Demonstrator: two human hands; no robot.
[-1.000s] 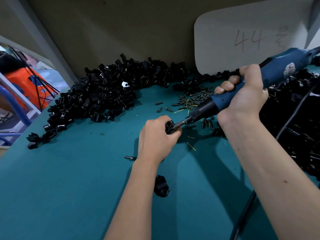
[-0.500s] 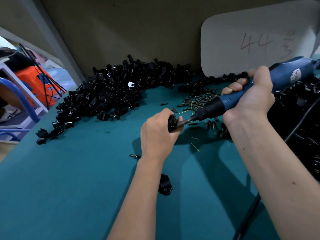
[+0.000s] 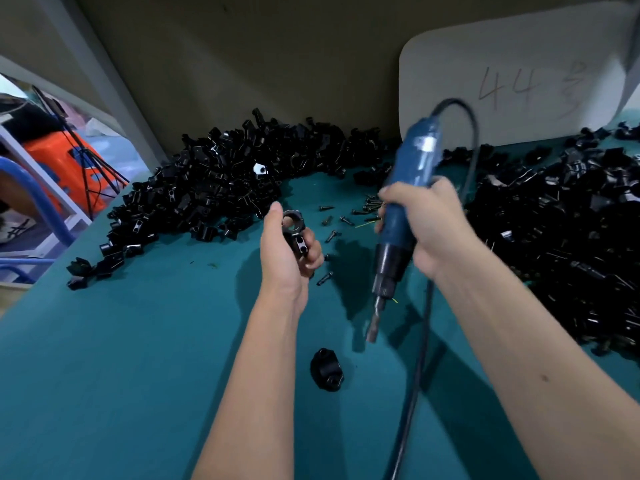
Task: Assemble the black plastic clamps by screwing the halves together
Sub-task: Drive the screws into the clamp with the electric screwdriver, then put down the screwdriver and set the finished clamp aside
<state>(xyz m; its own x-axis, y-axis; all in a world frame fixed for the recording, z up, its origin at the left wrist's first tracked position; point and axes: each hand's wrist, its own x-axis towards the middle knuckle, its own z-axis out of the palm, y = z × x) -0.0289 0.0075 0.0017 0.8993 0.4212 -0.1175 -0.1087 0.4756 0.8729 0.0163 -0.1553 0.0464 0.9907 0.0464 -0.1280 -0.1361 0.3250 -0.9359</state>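
My left hand (image 3: 285, 258) holds a black plastic clamp (image 3: 294, 233) between thumb and fingers; its ring opening and two screw holes face me. My right hand (image 3: 429, 226) grips a blue electric screwdriver (image 3: 403, 216) nearly upright, bit pointing down above the table, apart from the clamp. Another black clamp (image 3: 326, 369) lies on the teal table (image 3: 121, 358) near my left forearm. Loose screws (image 3: 337, 223) are scattered between my hands.
A big heap of black clamp halves (image 3: 221, 188) fills the back left, and another heap (image 3: 568, 230) covers the right side. The screwdriver's black cable (image 3: 414, 393) runs down across the table. A white board marked 44 (image 3: 512, 81) leans on the back wall.
The screwdriver has left the clamp and swung from slanting across to nearly upright, bit down. My left hand has turned the clamp so its ring and holes show.
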